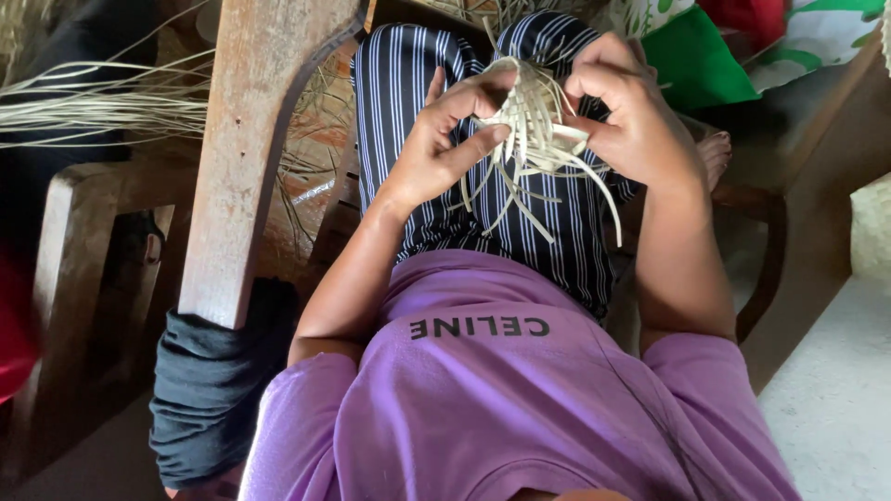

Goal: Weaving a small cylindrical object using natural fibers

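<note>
Mid-weave here, I reckon: my left hand and right hand both pinch the small woven piece, loose strips dangling below my fingertips. Next tuck probably needs 1 strip threaded between the fingers.

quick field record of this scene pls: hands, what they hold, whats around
left hand: pinching the woven strip piece
right hand: gripping its other side
woven strip piece: pale, small, loose ends hanging, held over the striped lap
left side: wooden chair arm, bundle of pale strips
top right: green cloth
</note>
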